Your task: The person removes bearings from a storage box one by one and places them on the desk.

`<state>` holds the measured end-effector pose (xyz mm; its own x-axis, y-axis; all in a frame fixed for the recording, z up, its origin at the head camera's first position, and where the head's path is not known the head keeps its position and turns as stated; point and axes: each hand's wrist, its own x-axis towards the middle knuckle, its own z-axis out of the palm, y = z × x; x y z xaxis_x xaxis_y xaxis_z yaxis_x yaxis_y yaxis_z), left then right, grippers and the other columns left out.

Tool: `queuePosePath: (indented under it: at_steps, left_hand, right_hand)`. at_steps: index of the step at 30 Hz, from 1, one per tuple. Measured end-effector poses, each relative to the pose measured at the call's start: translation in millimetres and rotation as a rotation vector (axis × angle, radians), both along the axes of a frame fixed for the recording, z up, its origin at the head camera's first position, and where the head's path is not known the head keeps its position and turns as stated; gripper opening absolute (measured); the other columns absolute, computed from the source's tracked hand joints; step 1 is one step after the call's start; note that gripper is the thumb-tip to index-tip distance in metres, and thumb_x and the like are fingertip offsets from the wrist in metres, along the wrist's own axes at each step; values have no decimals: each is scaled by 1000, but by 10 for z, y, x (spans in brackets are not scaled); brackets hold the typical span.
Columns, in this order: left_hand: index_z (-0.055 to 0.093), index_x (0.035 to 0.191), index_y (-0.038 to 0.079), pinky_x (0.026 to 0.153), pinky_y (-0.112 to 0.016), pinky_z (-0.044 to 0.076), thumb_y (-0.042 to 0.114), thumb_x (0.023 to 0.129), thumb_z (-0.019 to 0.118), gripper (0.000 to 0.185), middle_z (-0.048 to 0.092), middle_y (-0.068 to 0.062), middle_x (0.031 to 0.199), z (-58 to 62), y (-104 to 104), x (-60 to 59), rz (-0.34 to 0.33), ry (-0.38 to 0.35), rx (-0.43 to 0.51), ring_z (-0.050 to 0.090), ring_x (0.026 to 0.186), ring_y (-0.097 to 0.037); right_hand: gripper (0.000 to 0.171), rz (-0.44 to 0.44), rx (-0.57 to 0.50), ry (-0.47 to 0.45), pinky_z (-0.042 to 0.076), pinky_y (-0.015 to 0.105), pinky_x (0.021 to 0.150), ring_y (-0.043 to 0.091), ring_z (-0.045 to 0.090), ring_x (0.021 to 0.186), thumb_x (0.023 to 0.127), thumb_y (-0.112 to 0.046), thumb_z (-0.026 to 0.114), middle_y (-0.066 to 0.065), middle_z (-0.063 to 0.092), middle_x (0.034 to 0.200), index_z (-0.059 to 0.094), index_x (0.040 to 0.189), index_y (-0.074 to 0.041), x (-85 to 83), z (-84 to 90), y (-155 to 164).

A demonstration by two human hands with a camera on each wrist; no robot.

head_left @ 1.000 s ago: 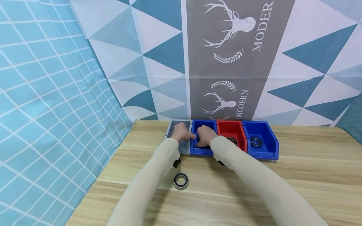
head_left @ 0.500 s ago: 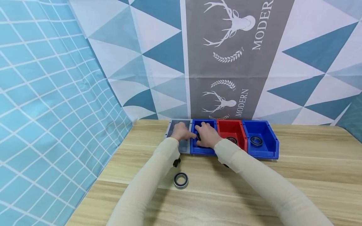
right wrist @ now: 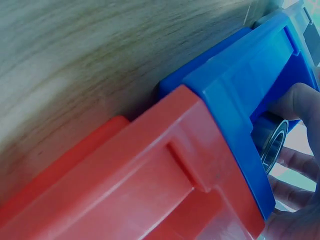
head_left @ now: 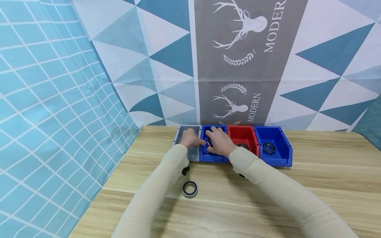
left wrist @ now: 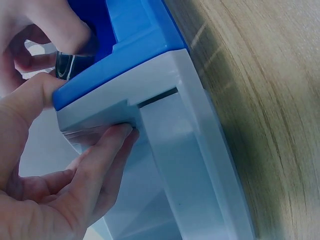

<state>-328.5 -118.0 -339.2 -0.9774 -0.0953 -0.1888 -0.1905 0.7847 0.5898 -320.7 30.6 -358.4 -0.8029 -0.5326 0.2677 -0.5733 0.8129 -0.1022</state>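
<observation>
Wooden table, bins in a row. Right hand grasps a bearing inside the blue bin; left hand pinches the grey bin.

Bright even light, soft shadows; wrist views close, blurred, colour-tinted.

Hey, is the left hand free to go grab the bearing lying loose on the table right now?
Probably not at once: the left hand grips the wall between the grey bin and blue bin. The loose bearing lies uncovered near that forearm.
</observation>
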Motion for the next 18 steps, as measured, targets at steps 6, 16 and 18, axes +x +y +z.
queuePosePath:
  at_steps: [6,16,18]
  left_hand:
    - [37,49,15,47,-25,35,29,78,79,53,51,1,47,-9,-7,7,-5,-11,-4,49,50,-14]
    - [34,47,15,44,-26,30,28,79,78,56,36,3,41,-21,-3,-4,-6,-1,14,37,40,-13]
    - [34,47,15,44,-26,30,28,79,78,55,36,3,41,-21,-3,-3,-7,2,15,37,40,-13]
  right_hand:
    - [49,17,-11,18,55,44,90,33,56,107,82,-28,73,17,58,119,58,123,-5,13,-41,30]
    - [47,31,-9,6,55,43,90,31,56,108,81,-28,74,16,58,117,59,121,-7,75,26,43]
    - [49,30,-2,-3,55,43,90,31,56,109,81,-28,74,16,58,118,59,122,-7,81,39,53]
